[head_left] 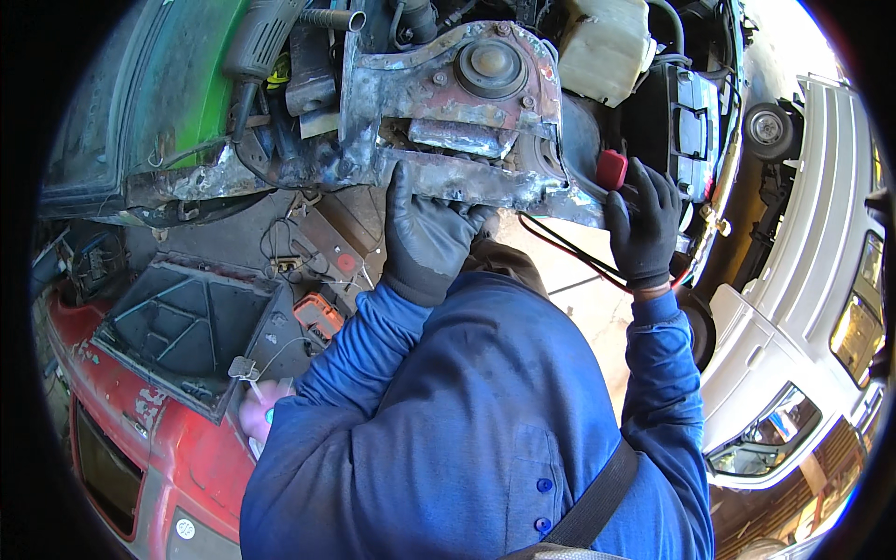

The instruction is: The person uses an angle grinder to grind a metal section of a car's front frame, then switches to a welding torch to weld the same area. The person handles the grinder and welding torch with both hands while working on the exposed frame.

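Observation:
Both my hands wear dark gloves. My left hand (pixel 425 233) is at the lower edge of a long worn metal strip (pixel 457 175) on the car's inner wing. Its thumb points up against the strip's face, and the other fingers fold under the edge, partly hidden. A rusty, paint-chipped suspension mount (pixel 467 79) with a round cap (pixel 492 63) lies just beyond the strip. My right hand (pixel 646 224) is raised at the strip's right end. Its thumb and forefinger close beside a red rounded object (pixel 611 170), whose kind I cannot make out.
An angle grinder (pixel 250 42) rests at the upper left by a green panel (pixel 201 93). A battery (pixel 693 126) and a whitish plastic tank (pixel 602 51) stand at the upper right. Cables (pixel 569 247) hang below the strip. A red car (pixel 177 439) and a white van (pixel 793 280) flank me.

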Demonstrator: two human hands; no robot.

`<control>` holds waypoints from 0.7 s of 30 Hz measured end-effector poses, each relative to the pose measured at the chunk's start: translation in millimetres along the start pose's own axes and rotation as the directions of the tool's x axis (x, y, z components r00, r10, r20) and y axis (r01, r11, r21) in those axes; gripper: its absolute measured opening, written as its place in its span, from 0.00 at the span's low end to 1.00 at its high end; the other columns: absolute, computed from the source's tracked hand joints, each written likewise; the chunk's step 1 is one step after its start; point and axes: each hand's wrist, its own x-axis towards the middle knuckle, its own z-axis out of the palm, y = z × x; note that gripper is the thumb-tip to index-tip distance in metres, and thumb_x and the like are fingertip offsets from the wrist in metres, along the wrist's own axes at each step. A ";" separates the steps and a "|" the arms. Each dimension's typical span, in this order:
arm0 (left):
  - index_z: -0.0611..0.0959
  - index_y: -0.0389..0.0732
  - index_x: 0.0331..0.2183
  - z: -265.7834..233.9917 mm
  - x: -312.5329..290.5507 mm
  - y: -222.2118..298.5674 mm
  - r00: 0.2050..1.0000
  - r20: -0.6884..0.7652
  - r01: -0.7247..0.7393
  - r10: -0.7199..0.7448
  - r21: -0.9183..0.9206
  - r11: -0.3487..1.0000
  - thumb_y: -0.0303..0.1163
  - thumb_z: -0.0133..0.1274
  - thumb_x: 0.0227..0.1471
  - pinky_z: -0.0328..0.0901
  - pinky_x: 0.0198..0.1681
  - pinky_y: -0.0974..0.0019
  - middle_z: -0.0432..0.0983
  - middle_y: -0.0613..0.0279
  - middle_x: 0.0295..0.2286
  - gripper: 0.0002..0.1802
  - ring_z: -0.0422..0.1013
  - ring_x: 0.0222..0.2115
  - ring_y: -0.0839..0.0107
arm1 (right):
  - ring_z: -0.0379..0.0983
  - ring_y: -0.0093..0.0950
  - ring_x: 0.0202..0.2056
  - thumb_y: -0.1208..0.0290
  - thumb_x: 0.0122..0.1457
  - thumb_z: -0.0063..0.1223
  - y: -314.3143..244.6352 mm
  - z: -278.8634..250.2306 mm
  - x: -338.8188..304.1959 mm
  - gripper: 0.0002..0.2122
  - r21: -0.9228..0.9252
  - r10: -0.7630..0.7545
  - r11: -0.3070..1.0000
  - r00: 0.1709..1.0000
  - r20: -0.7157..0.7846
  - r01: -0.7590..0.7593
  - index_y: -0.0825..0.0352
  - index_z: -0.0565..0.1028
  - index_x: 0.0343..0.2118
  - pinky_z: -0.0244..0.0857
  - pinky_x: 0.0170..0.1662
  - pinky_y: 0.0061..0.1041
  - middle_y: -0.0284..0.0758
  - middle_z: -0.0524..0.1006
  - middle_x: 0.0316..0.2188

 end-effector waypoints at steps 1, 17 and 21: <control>0.74 0.51 0.67 2.4 -1.5 0.9 1.000 -0.001 0.006 -0.006 -0.023 1.000 0.63 0.58 0.66 0.67 0.66 0.34 0.75 0.57 0.64 0.39 0.72 0.64 0.51 | 0.76 0.49 0.58 0.65 0.61 0.71 -0.5 -0.5 -0.7 0.28 0.000 0.000 1.000 1.000 0.000 0.000 0.66 0.78 0.63 0.63 0.69 0.51 0.45 0.82 0.57; 0.90 0.39 0.43 -34.3 2.1 -7.8 0.987 0.150 0.057 -0.048 -0.053 0.997 0.32 0.59 0.64 0.70 0.67 0.39 0.87 0.52 0.45 0.11 0.81 0.51 0.57 | 0.76 0.51 0.59 0.66 0.63 0.68 2.1 0.3 -1.0 0.25 0.021 0.022 1.000 0.999 0.048 -0.023 0.66 0.79 0.63 0.64 0.67 0.50 0.45 0.82 0.58; 0.87 0.40 0.46 -40.0 1.9 1.9 0.982 0.186 0.047 -0.022 -0.130 0.990 0.33 0.57 0.66 0.71 0.65 0.43 0.84 0.53 0.49 0.11 0.79 0.52 0.57 | 0.75 0.50 0.59 0.65 0.64 0.67 2.5 0.5 -1.4 0.25 0.010 0.003 1.000 0.999 0.044 -0.003 0.65 0.79 0.63 0.65 0.67 0.50 0.45 0.82 0.58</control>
